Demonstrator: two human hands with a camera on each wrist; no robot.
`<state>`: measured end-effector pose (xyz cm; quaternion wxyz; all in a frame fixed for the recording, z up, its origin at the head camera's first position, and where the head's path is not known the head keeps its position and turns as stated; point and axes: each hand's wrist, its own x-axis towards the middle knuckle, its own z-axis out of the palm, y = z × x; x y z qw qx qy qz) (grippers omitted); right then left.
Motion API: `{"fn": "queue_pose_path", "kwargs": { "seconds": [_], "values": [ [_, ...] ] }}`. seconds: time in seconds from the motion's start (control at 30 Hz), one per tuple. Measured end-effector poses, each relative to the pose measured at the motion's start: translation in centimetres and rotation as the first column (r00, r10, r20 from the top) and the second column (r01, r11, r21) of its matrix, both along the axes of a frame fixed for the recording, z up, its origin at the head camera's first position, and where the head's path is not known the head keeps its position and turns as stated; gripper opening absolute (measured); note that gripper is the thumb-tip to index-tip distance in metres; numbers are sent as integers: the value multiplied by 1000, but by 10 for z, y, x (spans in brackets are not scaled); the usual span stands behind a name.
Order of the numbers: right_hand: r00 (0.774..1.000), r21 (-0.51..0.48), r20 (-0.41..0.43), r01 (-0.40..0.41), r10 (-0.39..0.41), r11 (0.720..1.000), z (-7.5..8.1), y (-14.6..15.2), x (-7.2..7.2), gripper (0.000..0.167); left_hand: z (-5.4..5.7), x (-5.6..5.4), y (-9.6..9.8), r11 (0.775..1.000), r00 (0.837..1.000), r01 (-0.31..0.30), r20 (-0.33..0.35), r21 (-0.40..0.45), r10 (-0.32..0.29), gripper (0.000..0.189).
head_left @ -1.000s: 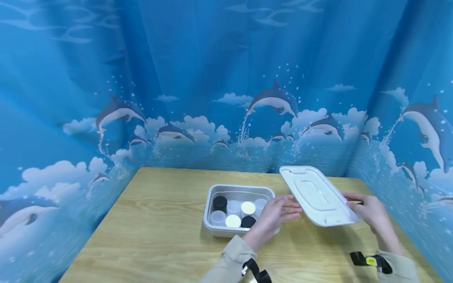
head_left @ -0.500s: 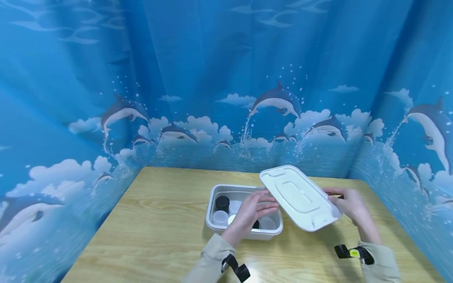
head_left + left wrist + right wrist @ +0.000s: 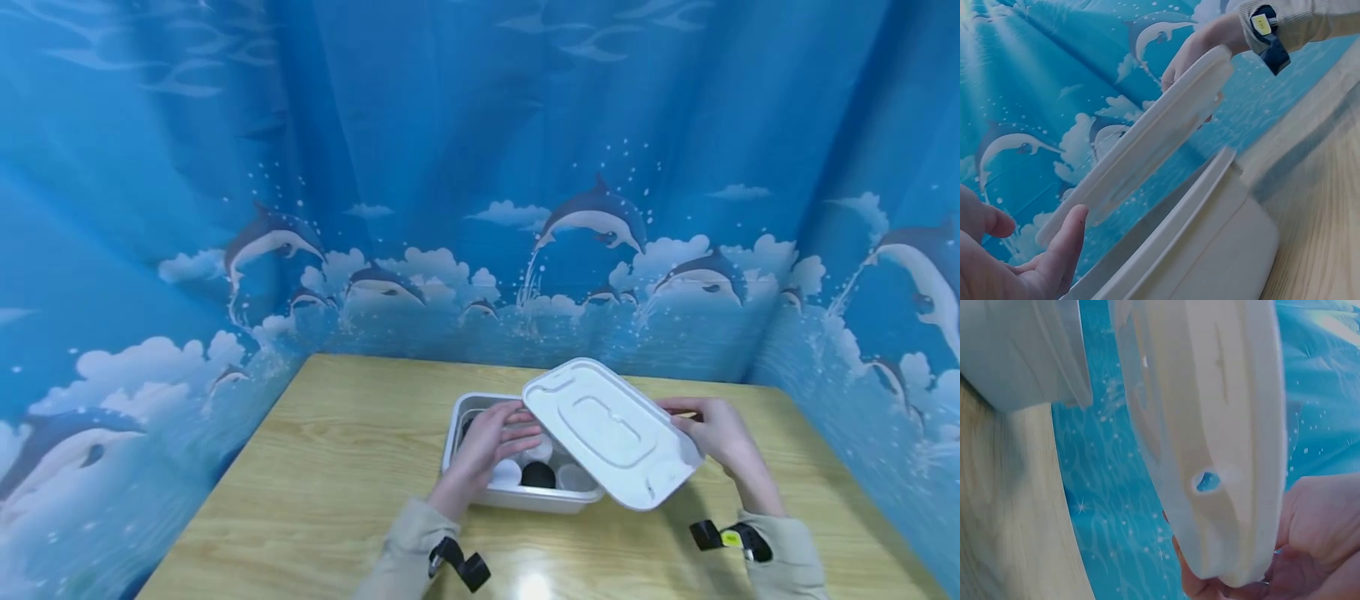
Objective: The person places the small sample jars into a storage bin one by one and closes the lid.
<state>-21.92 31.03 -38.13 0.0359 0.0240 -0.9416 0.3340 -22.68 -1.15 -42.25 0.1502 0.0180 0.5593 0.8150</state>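
Observation:
In the head view a white plastic lid (image 3: 600, 425) hangs tilted above the right part of a white box (image 3: 525, 498). My right hand (image 3: 716, 433) pinches its right edge; in the right wrist view the fingers (image 3: 1194, 581) curl round the lid's end. At the lid's left end is my left hand (image 3: 483, 446), its fingers extended over the box. A fingertip (image 3: 1077, 215) overlaps the lid's edge in the left wrist view; whether it touches is unclear. Round pieces show inside the box, among them a black one (image 3: 538, 475) and a white one (image 3: 506, 473); others are hidden.
The box stands on a light wooden table (image 3: 360, 450). Behind it and at both sides hangs a blue curtain (image 3: 450, 167) printed with dolphins and clouds. Each wrist wears a dark strap, as on the right wrist strap (image 3: 753, 542).
The lid has moved left with my right hand, from beside the box to over its right part. My left hand has shifted left across the box, its fingers still extended.

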Motion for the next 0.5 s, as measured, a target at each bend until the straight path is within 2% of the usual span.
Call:
{"fn": "queue_pose_path", "kwargs": {
  "seconds": [0.2, 0.37, 0.5],
  "values": [
    [1000, -2, 16, -26, 26, 1000, 2, -13, -2, 28, 0, -4, -11, 1000, 1000, -23, 7, 8, 23, 40],
    [998, -12, -4, -64, 64, 998, 0, -22, -3, 27, -1, -9, -19, 999, 1000, -15, 6, -37, 15, 41],
    [995, -10, -21, -102, 101, 995, -2, -28, -3, 26, -1, -13, -26, 995, 999, -31, 10, -94, 32, 43]
  ]
}}
